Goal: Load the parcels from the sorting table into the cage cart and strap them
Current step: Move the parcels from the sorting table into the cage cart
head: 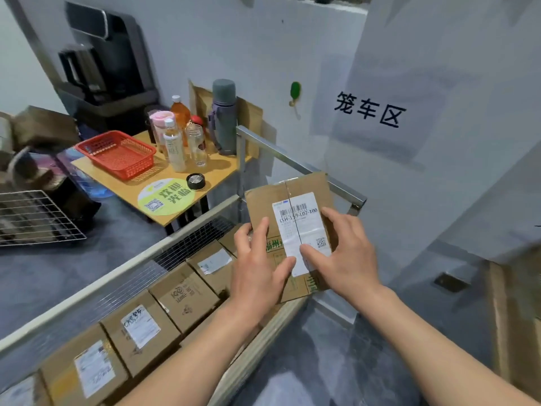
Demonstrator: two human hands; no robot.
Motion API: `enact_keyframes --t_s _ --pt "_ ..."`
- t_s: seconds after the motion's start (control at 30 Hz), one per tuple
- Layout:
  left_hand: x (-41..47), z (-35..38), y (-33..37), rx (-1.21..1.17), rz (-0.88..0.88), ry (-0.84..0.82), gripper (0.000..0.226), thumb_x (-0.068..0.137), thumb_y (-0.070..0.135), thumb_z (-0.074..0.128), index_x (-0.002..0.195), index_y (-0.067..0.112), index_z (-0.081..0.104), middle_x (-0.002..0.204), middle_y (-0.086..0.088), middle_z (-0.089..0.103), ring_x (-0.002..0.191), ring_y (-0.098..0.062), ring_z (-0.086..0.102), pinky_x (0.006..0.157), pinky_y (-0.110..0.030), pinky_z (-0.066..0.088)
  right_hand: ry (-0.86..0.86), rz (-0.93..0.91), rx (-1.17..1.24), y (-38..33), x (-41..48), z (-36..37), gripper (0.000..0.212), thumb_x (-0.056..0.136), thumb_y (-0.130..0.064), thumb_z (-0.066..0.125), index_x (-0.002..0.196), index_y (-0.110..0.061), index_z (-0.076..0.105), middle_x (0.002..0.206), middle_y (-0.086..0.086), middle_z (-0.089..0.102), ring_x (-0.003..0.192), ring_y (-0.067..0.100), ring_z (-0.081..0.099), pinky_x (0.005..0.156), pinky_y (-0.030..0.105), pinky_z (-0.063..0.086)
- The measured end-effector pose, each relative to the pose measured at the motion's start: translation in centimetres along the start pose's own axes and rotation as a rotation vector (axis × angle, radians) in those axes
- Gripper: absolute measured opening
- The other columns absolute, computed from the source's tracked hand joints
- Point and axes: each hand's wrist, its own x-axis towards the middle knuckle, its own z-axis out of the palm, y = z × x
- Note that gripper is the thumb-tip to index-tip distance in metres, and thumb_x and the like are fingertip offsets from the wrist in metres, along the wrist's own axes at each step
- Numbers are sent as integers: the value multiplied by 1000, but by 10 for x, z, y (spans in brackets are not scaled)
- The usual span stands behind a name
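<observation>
A brown cardboard parcel with a white barcode label sits at the far end of the cage cart, above the row of parcels inside. My left hand grips its left edge, with the thumb lying across the top face. My right hand holds the right side, thumb pressed on the label. Several other brown parcels with labels lie in a row along the cart's mesh side.
A wooden table behind the cart carries a red basket, bottles, a grey flask and a black lid. A wire rack lies at left. White walls close the right side, and a cardboard edge stands at far right.
</observation>
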Motion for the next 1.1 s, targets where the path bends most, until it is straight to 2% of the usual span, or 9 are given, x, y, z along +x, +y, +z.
enact_keyframes --t_s 0.1,0.23,0.33,0.53,0.7,0.8,0.9,1.0,1.1 --pt "16 -23 -38 -17 -73 22 87 85 33 75 154 25 23 156 -6 16 133 -24 40 94 -19 27 -70 -52 -16 -27 17 41 73 73 -44 79 138 -33 50 125 -7 54 107 13 56 84 30 47" --pt "31 -37 -77 -18 -161 22 88 86 34 74 154 28 19 155 -3 16 129 -23 44 93 -21 29 -178 -73 -41 -41 35 86 75 74 -47 77 141 -34 46 127 -7 53 110 13 55 89 33 48" --pt "43 -32 -101 -13 -228 14 89 86 34 74 154 30 16 153 -2 18 127 -23 46 98 -28 37 -274 -81 -64 -35 49 115 76 74 -48 75 142 -37 43 129 -7 53 112 13 55 93 35 49" --pt "57 22 -145 -25 -371 -38 88 85 27 76 150 32 18 144 -1 26 121 -19 48 100 -25 36 -512 -65 -153 17 73 177 80 70 -54 69 143 -43 38 133 -8 52 120 17 53 97 41 48" --pt "60 96 -189 -72 -534 -76 79 84 19 73 145 31 25 138 0 27 105 -12 55 85 -14 35 -734 -69 -179 87 80 234 81 72 -43 73 146 -38 40 135 -5 52 125 18 49 97 31 41" --pt "61 141 -212 -28 -604 -114 82 81 24 76 143 32 22 139 -3 25 123 -24 47 101 -30 41 -857 -42 -151 130 80 266 80 70 -39 71 144 -40 41 134 -7 56 123 18 51 97 32 43" --pt "61 180 -230 -37 -677 -133 80 78 21 76 138 33 24 135 -2 27 124 -27 45 104 -40 44 -957 -45 -149 166 80 292 79 65 -43 66 140 -44 41 130 -11 58 119 16 53 95 38 47" --pt "61 207 -244 -8 -701 -142 79 78 18 76 140 26 27 135 -3 27 122 -26 47 103 -35 43 -1012 -57 -189 191 83 310 83 69 -43 67 146 -40 37 139 -8 53 128 20 46 99 35 43" --pt "65 225 -252 18 -712 -155 78 78 12 75 141 19 30 137 -5 26 121 -23 48 95 -19 36 -1060 -66 -227 211 83 323 85 76 -38 71 151 -40 32 142 -9 49 131 21 40 93 29 36"
